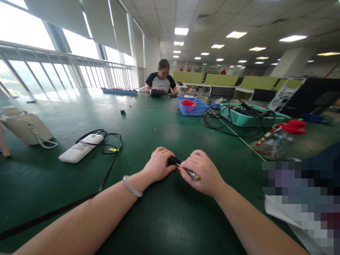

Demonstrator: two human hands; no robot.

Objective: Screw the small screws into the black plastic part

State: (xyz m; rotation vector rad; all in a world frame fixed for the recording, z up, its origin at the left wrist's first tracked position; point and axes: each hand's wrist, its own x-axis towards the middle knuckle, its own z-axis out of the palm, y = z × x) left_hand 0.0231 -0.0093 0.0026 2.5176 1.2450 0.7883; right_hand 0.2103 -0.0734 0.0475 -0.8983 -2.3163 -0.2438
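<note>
My left hand (158, 163) is closed around a small black part (172, 162), keeping it at the table surface in front of me. A slim metal tool with a brownish rounded end (191, 173) sits in the grip of my right hand (203, 173). Its far tip meets the black part, and the exact kind of tool cannot be made out. Both hands are close together over the green table (170, 219). A pale bangle (132, 186) circles my left wrist.
A white power bank-like device (81, 148) with a black strap lies left, near a beige bottle (29, 127). Ahead are a blue basket (192, 110) and a green basket (236, 117) of cables. A red-lidded clear bottle (276, 141) stands right. A person (160, 79) sits opposite.
</note>
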